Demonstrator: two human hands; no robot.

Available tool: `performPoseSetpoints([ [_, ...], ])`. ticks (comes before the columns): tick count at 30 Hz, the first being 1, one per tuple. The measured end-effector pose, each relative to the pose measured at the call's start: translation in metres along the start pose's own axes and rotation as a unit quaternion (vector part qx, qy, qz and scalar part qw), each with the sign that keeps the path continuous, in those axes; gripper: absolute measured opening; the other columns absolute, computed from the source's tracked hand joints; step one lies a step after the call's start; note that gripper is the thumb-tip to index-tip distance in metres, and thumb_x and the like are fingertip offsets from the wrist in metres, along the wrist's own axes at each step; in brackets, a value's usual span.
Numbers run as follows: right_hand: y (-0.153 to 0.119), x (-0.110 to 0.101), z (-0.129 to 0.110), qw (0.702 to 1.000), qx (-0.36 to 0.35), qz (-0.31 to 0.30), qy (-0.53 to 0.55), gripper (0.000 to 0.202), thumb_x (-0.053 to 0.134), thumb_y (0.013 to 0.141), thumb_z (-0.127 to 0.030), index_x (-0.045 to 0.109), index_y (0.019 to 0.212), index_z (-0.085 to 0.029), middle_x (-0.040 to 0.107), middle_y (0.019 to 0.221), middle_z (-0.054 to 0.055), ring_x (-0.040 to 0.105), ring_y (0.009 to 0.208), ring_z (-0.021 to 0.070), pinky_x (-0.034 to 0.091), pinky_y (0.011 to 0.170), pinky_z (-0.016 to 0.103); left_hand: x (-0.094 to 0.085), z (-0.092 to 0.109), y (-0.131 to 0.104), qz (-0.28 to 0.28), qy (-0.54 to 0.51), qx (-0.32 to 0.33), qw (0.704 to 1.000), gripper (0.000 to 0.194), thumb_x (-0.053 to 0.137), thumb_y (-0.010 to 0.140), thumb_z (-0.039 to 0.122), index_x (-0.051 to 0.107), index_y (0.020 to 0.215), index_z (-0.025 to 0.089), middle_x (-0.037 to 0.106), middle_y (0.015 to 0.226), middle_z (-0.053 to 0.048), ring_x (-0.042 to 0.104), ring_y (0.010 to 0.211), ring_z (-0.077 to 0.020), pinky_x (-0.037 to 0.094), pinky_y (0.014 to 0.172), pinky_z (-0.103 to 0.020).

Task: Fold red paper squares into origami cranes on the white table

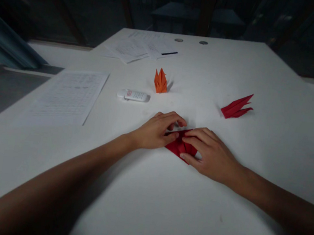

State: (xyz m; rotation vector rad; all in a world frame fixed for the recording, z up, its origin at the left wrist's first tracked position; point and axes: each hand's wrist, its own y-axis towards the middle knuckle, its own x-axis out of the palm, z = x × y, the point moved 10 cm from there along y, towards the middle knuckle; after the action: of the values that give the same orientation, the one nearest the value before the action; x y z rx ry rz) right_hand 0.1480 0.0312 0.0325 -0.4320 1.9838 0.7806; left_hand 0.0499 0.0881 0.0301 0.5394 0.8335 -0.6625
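Observation:
A piece of red folded paper [175, 146] lies on the white table in front of me, partly hidden by my fingers. My left hand [161, 130] is at its left side, the thumb resting on the paper and the other fingers curled over its far edge. From the right, my right hand [209, 149] holds the paper, with fingertips on top and the thumb at the near edge. Beyond my hands stand an orange origami figure [161, 81] with pointed tips and, to the right, a red origami figure [236, 106] with several pointed ends.
A white bottle [133, 95] lies on its side left of the orange figure. Printed sheets [68, 96] are at the table's left edge, and more papers [134, 49] lie at the back. Two round cable holes [178, 40] sit near the far edge of the table [162, 210].

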Motion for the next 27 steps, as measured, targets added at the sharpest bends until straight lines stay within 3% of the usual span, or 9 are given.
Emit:
performPoseSetpoints([
  [8, 0.0, 0.001, 0.0, 1.0, 0.002, -0.005, -0.005, 0.031, 0.069, 0.091, -0.034, 0.068, 0.119, -0.02, 0.069, 0.122, 0.011, 0.06, 0.115, 0.0303, 0.052, 0.1, 0.052, 0.002, 0.001, 0.001, -0.011, -0.001, 0.017, 1.0, 0.037, 0.054, 0.086, 0.008, 0.059, 0.118, 0.024, 0.067, 0.112, -0.001, 0.063, 0.093, -0.0161, 0.04, 0.092, -0.036],
  [14, 0.001, 0.0, 0.001, 1.0, 0.001, 0.005, 0.022, 0.034, 0.071, 0.089, -0.031, 0.066, 0.122, -0.022, 0.069, 0.123, 0.011, 0.061, 0.117, 0.0304, 0.052, 0.102, 0.053, 0.003, 0.002, 0.0, -0.014, 0.026, 0.015, 0.999, 0.031, 0.055, 0.092, 0.021, 0.057, 0.123, 0.023, 0.068, 0.115, -0.005, 0.063, 0.099, -0.0204, 0.041, 0.093, -0.039],
  [20, 0.001, 0.0, 0.009, 0.997, 0.04, 0.009, 0.058, 0.041, 0.073, 0.088, -0.027, 0.058, 0.126, -0.026, 0.068, 0.125, 0.009, 0.063, 0.118, 0.0281, 0.051, 0.105, 0.051, 0.005, -0.001, -0.001, -0.004, 0.056, 0.013, 0.998, 0.043, 0.062, 0.09, 0.026, 0.054, 0.132, 0.023, 0.066, 0.126, -0.009, 0.061, 0.11, -0.0261, 0.042, 0.094, -0.041],
  [27, 0.0, -0.007, 0.019, 0.996, 0.069, 0.05, 0.038, 0.064, 0.085, 0.075, -0.03, 0.053, 0.13, -0.027, 0.063, 0.132, 0.01, 0.059, 0.123, 0.0318, 0.048, 0.107, 0.056, 0.003, -0.003, -0.001, 0.006, 0.003, 0.002, 1.0, 0.056, 0.071, 0.082, 0.022, 0.051, 0.135, 0.025, 0.068, 0.122, -0.005, 0.063, 0.104, -0.0225, 0.041, 0.101, -0.044],
])
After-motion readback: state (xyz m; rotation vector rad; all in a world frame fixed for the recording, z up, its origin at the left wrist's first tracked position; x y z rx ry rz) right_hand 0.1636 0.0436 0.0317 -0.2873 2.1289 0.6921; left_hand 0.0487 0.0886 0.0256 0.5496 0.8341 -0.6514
